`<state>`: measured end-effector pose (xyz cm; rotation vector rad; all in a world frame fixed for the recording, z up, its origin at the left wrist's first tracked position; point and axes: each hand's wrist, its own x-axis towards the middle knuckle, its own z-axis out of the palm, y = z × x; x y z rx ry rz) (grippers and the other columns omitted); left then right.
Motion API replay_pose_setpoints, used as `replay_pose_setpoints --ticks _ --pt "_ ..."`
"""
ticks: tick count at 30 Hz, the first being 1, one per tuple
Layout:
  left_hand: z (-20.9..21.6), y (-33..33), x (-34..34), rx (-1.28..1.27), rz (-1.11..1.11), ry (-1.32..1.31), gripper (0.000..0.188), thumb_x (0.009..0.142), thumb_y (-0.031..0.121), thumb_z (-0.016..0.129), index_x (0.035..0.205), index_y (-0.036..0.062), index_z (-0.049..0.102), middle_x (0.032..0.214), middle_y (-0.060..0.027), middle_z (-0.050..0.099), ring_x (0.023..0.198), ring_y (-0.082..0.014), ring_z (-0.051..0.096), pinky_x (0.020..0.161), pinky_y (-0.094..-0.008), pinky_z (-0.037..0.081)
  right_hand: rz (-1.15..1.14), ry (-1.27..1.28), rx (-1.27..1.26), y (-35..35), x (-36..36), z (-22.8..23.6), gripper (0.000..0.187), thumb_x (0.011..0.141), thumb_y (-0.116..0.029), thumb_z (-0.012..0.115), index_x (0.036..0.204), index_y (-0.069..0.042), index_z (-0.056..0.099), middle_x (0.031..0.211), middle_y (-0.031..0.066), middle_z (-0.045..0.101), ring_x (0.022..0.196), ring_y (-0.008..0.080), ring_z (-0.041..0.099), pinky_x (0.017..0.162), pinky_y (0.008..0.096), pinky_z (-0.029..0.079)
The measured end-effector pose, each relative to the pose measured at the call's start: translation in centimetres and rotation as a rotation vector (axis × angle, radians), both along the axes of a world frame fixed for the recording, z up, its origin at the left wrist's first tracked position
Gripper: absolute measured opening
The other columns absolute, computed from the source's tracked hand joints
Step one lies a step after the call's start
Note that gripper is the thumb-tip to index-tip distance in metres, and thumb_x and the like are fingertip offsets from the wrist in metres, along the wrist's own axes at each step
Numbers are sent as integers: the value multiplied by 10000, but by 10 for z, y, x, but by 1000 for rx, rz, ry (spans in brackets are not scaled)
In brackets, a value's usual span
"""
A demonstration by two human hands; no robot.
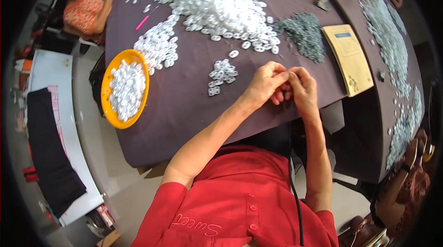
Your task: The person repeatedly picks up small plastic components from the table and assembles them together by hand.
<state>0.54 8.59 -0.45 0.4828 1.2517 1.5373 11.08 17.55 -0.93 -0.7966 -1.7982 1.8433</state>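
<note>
My left hand (267, 83) and my right hand (303, 89) meet above the table's near edge. Both pinch with thumb and fingertips; whatever is between them is too small or hidden to make out. To the left of my hands lies a small cluster of white oval pieces (223, 71) with holes, some of them grouped together. A single white oval piece (233, 53) rests just beyond that cluster. Past my hands is a heap of small grey pieces (302, 35), whose kind I cannot make out.
A large heap of white oval pieces (221, 0) covers the far middle of the dark tablecloth (180, 104). At left stands an orange-yellow bowl (105, 97) full of white pieces, near a pink tool (142, 23). A tan notebook (350, 67) lies right. Other people sit at both sides.
</note>
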Motion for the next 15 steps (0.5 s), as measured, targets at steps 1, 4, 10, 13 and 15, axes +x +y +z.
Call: replay_pose_setpoints --ticks 1,4,10,13,15 --pt "-4 0 -1 1 0 -11 201 892 185 538 962 -1 510 674 -54 559 440 -101 532 348 -209 443 -10 20 -23 -1 0 -1 98 898 -75 497 856 -6 553 636 4 538 511 48 480 432 186 389" --pt "-3 -1 -1 -6 81 -35 173 882 173 556 884 1 546 634 -46 571 441 -90 535 355 -201 442 -9 45 -54 -5 -2 -4 126 916 -122 491 870 -19 548 644 -3 541 505 45 463 445 169 367" --pt "-8 -1 21 60 268 178 167 902 156 515 807 19 518 603 -39 572 452 -86 524 382 -224 410 -27 68 -114 -8 -4 -2 147 920 -142 493 853 -21 542 647 -5 544 526 46 470 467 172 376" --pt "-13 3 25 -42 415 758 168 899 130 472 813 -11 498 598 -99 574 497 -190 573 449 -335 444 -53 66 -54 -9 -7 -3 142 917 -107 478 830 -8 530 640 5 532 509 48 470 455 179 389" --pt "-13 2 22 -67 402 975 164 899 129 467 812 -6 500 599 -106 574 500 -203 578 452 -340 445 -45 6 72 -9 -7 -1 134 916 -108 482 838 -12 533 646 0 532 523 39 463 458 172 374"
